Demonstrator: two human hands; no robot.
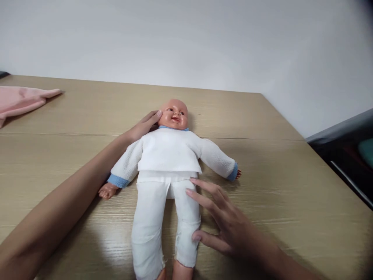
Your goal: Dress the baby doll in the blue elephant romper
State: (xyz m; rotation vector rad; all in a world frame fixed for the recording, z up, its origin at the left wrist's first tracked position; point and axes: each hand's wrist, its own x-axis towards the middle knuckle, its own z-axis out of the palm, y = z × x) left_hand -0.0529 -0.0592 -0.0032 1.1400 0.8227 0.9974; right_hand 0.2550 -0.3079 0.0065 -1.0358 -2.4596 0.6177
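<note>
A baby doll lies on its back on the wooden table, head toward the far side. It wears a white fleece top with blue collar and cuffs, and white trousers. My left hand rests beside the doll's head, fingertips touching its cheek; part of that hand is hidden behind the head and shoulder. Over the doll's leg on the right side, my right hand has its fingers spread, the tips at the trousers' waist and thigh and the thumb by the knee. The doll's feet are out of the picture.
Pink cloth lies on the table at the far left. A plain pale wall stands behind the table. Past the table's right edge is a dark object, and a small dark corner shows at the far left.
</note>
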